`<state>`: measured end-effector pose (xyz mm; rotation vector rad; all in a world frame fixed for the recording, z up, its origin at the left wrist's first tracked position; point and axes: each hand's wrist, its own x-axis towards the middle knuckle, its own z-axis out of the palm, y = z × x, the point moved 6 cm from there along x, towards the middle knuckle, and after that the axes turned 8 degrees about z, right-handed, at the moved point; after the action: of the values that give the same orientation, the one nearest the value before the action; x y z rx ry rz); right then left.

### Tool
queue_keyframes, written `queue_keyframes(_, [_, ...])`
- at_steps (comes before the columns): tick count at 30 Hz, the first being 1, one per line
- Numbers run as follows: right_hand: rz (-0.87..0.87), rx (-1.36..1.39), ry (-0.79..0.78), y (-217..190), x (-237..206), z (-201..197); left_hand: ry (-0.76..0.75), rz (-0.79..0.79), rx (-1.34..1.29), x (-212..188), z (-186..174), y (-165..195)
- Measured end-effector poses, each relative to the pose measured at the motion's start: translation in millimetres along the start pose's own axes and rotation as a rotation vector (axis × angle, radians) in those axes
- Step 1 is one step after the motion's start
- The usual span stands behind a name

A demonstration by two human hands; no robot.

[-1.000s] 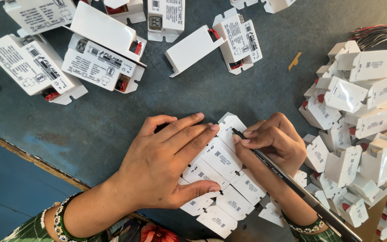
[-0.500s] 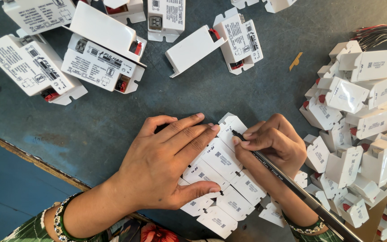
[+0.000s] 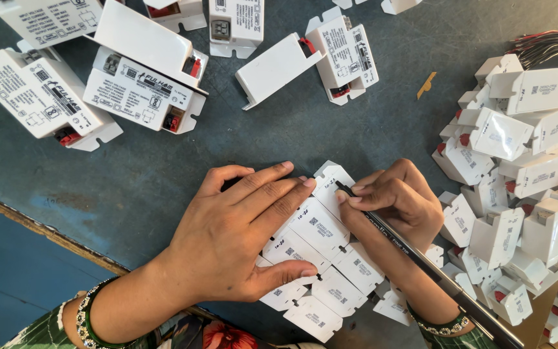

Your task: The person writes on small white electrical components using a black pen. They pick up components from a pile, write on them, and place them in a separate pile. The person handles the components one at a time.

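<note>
Left hand [image 3: 230, 236] open, flat on row of small white boxes [image 3: 318, 258] at lower centre; right hand [image 3: 392, 203] gripping black pen [image 3: 421, 255], tip on top box.

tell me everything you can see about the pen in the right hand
The pen is slim, dark and glossy, probably plastic, with pale printing along the barrel. The right hand pinches it near the tip, which rests on the topmost small white box in a row held flat by the left hand. The barrel slants down-right over the wrist toward the picture's lower edge.
</note>
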<state>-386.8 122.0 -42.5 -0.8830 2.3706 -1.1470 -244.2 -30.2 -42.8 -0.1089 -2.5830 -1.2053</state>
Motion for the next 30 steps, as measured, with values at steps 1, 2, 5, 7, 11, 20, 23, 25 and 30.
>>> queue_keyframes(1, [0.002,0.028,-0.003,0,0,0,0.000,0.000,0.000,0,0,0])
queue_keyframes(2, [0.005,0.056,-0.005,1,0,0,-0.001,-0.001,-0.002,0,0,0])
queue_keyframes(5, [0.001,0.073,-0.005,2,0,0,-0.002,-0.004,-0.003,0,0,0])
queue_keyframes(7, [0.004,0.062,-0.003,3,-1,-1,-0.003,-0.004,-0.004,0,0,0])
queue_keyframes(11, [-0.013,0.097,0.000,5,-3,-3,0.000,-0.002,0.000,2,-1,1])
queue_keyframes(20, [-0.066,0.250,0.038,-2,-15,-8,0.030,0.044,0.066,-11,-4,15])
queue_keyframes(23, [-0.035,0.379,0.047,-12,-25,-12,0.098,0.091,0.098,-20,-12,28])
queue_keyframes(25, [-0.031,0.426,0.064,-22,-43,-19,0.182,0.128,0.110,-35,-21,40])
queue_keyframes(30, [-0.131,0.337,-0.014,-48,-131,-31,0.253,0.254,0.097,-107,-15,91])
